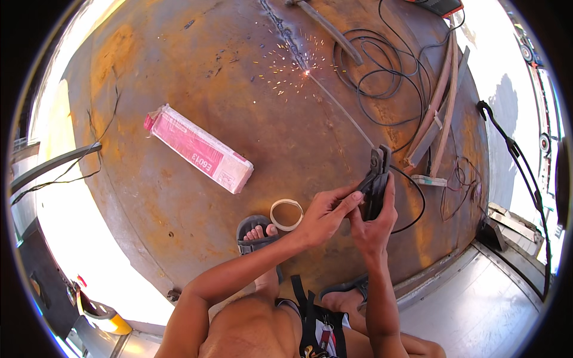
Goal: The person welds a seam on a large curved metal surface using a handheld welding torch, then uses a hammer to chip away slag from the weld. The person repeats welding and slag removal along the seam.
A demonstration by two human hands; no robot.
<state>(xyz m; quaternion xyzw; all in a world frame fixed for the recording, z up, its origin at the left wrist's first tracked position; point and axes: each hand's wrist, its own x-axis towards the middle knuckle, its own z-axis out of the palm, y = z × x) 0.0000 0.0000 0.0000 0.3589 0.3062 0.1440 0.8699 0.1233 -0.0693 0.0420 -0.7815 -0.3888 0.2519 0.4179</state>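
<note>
A black electrode holder (376,186) is gripped in both my hands, right of the middle. My right hand (376,225) wraps its handle from the right. Closed against its left side are the thumb and fingers of my left hand (330,216). A thin welding rod (341,111) runs from the holder's jaws up and left to the rusty steel plate (197,232). At the rod's tip a bright arc (307,73) throws orange sparks over the plate. Beyond it, a dark, rough weld seam (282,28) leads away to the top edge.
A pink and white box (200,149) lies left of the rod. Between it and my hands is a pale ring (286,215), beside my sandalled foot (256,234). Right are a hammer-like tool (331,31), coiled black cable (373,65), long bars (440,101) and a power strip (428,180).
</note>
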